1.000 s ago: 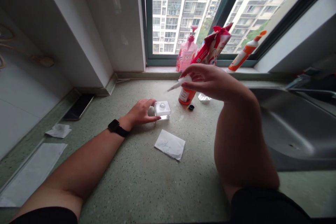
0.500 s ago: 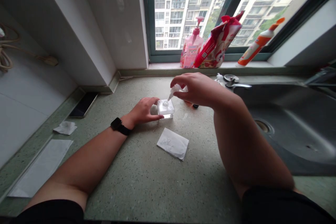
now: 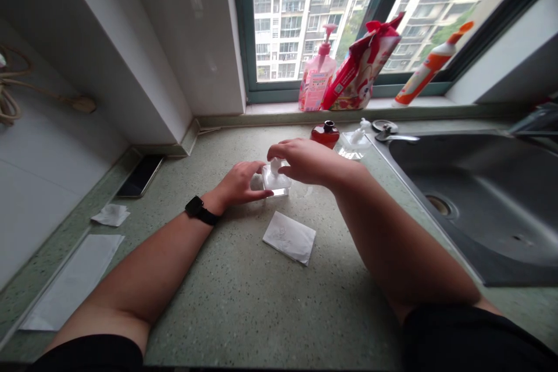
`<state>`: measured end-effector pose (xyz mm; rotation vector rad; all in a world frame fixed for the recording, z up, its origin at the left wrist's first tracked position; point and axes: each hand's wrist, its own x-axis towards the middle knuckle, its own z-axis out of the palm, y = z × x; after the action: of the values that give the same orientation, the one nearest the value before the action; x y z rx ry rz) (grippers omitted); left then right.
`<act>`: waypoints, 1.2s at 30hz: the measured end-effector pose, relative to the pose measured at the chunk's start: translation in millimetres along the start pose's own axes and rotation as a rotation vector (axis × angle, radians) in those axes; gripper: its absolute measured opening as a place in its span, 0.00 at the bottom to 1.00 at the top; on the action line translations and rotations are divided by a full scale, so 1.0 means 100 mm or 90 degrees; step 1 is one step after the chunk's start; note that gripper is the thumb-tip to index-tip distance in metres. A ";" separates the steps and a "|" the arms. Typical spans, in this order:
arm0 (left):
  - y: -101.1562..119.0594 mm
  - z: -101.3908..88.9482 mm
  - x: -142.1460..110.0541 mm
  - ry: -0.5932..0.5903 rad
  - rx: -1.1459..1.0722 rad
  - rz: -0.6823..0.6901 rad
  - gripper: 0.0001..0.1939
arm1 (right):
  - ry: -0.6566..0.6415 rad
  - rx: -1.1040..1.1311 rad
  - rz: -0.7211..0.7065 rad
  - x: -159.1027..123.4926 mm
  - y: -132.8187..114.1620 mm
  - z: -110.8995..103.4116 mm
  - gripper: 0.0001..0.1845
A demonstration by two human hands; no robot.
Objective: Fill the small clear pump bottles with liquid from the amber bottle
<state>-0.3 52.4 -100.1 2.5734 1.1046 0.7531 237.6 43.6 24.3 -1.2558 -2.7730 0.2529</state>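
A small clear square bottle (image 3: 276, 184) stands on the green speckled counter (image 3: 244, 296). My left hand (image 3: 239, 182), with a black watch on its wrist, grips the bottle's left side. My right hand (image 3: 300, 161) is closed over the bottle's top, pinching a white pump head (image 3: 275, 166) that sits in the bottle's neck. A folded white tissue (image 3: 289, 236) lies just in front of the bottle.
A round red bottle (image 3: 325, 133) and a clear bottle with a white pump (image 3: 354, 143) stand behind my hands. The steel sink (image 3: 483, 197) lies to the right. On the window sill are a pink pump bottle (image 3: 317, 78), a red bag (image 3: 363, 67) and an orange bottle (image 3: 429, 68). A phone (image 3: 140, 175) and tissues (image 3: 110, 214) lie at left.
My right hand came down from in front of the window with the white pump, put its tube into the clear bottle and now presses the pump head onto the neck. My left hand stayed put.
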 end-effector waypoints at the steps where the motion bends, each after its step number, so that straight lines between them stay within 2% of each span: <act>1: 0.00 0.00 0.00 0.000 -0.001 0.003 0.34 | -0.006 -0.001 -0.005 0.01 0.01 0.01 0.17; 11: 0.04 -0.03 0.01 -0.011 -0.007 -0.011 0.32 | -0.030 -0.018 0.008 0.04 0.01 0.03 0.15; 19: 0.04 -0.04 0.02 -0.026 -0.002 -0.008 0.31 | -0.029 -0.011 -0.027 0.05 0.01 0.06 0.19; 25: 0.03 -0.03 0.01 -0.027 0.006 -0.016 0.32 | -0.034 -0.002 -0.049 0.06 0.05 0.06 0.16; 31: 0.01 -0.02 0.01 -0.025 -0.005 -0.008 0.33 | -0.026 -0.012 -0.070 0.10 0.06 0.09 0.21; 36: 0.01 -0.01 0.00 -0.013 -0.006 -0.019 0.33 | -0.014 -0.031 -0.040 0.09 0.04 0.07 0.22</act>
<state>0.0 51.4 -98.6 2.5455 1.1273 0.7225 233.7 51.8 17.3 -1.1808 -2.8477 0.1968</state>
